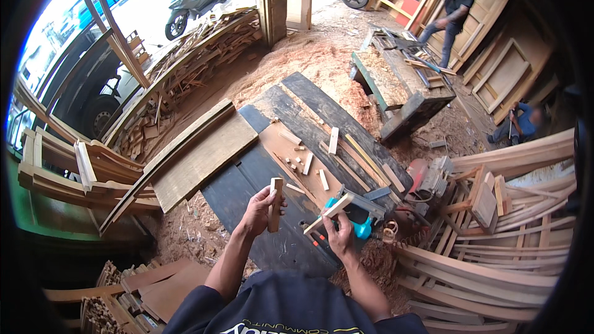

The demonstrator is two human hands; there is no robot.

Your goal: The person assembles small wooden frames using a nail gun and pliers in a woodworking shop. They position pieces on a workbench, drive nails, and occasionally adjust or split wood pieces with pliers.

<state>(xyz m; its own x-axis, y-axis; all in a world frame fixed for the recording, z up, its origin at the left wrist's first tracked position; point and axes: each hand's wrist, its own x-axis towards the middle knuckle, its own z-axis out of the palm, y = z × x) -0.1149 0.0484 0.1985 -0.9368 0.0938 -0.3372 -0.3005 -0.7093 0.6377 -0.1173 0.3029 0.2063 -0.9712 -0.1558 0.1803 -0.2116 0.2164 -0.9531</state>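
My left hand (258, 209) is closed around a short brown wooden block (275, 210), held upright above the dark workbench (247, 176). In my right hand (341, 235) is a pale wooden strip (329, 213), pinched between the fingers and tilted up to the right. Right beside that hand a teal and grey power tool (361, 227), like a nail gun, lies at the bench's edge, partly hidden by the strip and hand. Several small offcuts lie on a brown board (291, 161) beyond my hands, among them a pale block (334, 140).
Long slats (365, 158) lie on the bench's right part. A wide plank (204, 154) extends off its left side. A red and grey motor (430, 176) stands right, by stacked curved timber (495, 272). Farther off are a second bench (402, 77), a standing person (456, 15) and a seated person (525, 122).
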